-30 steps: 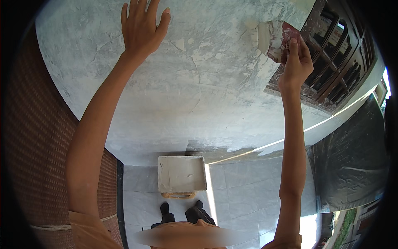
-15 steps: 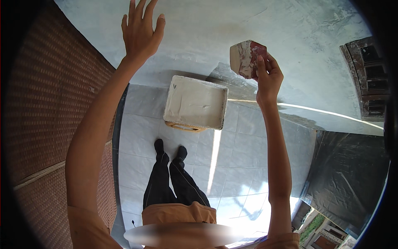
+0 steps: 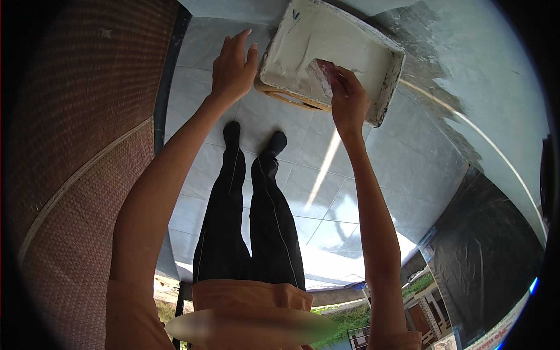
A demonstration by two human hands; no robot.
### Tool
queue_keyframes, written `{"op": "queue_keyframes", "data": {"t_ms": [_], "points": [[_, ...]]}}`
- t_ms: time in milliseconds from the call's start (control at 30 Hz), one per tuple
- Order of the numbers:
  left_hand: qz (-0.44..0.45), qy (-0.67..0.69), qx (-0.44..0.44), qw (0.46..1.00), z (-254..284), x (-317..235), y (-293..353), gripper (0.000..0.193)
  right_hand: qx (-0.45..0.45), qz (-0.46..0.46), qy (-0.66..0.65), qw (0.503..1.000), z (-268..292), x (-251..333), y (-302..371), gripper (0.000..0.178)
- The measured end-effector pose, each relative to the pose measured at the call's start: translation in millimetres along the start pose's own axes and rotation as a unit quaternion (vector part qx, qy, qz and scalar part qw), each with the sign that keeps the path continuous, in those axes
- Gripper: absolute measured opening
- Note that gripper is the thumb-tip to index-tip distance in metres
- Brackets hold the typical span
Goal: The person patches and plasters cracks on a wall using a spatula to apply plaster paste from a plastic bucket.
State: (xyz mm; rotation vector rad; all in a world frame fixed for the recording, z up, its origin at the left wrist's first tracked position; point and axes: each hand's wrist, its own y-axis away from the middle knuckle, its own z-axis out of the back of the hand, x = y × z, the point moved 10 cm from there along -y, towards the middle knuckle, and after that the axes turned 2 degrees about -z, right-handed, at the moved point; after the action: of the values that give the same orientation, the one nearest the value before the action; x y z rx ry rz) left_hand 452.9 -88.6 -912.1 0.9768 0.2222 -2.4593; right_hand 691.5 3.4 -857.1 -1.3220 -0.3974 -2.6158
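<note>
My right hand (image 3: pixel 350 105) pinches a flat, roughly hexagonal putty scraper (image 3: pixel 320 76), reddish and smeared with white paste. The scraper is tilted over the front part of a rectangular tray (image 3: pixel 383 100); whether its edge touches the paste I cannot tell. Smooth off-white paste (image 3: pixel 326 36) covers the tray's bottom, and dried smears coat its rim. My left hand (image 3: pixel 233 73) holds nothing. Its fingers stretch forward, slightly apart, just left of the tray's near left corner, seemingly without touching it.
A tan stool-like support (image 3: pixel 297 101) shows beneath the tray. Behind and to the right rises a pale plastered wall (image 3: pixel 496 76) with grey patches. A woven brown panel (image 3: pixel 87 140) borders the left side. Black sheeting (image 3: pixel 478 251) hangs at right. Grey tiles (image 3: pixel 291 192) cover the floor.
My right hand has come down from in front of the wall to the tray with the scraper. My left hand has also dropped, from the wall to beside the tray. The view has tilted downward.
</note>
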Motion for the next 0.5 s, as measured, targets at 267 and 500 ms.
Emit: {"op": "queue_keyframes", "data": {"t_ms": [267,500], "points": [[0.245,0.226,0.108,0.937,-77.6,54.3,48.5,0.049,0.039,0.086,0.052,0.994,-67.5,-1.2,3.9,0.018],[0.327,0.361,0.157,0.859,-111.6,76.6,72.2,0.06,0.064,0.118,0.086,0.987,-92.3,3.7,7.2,0.018]]}}
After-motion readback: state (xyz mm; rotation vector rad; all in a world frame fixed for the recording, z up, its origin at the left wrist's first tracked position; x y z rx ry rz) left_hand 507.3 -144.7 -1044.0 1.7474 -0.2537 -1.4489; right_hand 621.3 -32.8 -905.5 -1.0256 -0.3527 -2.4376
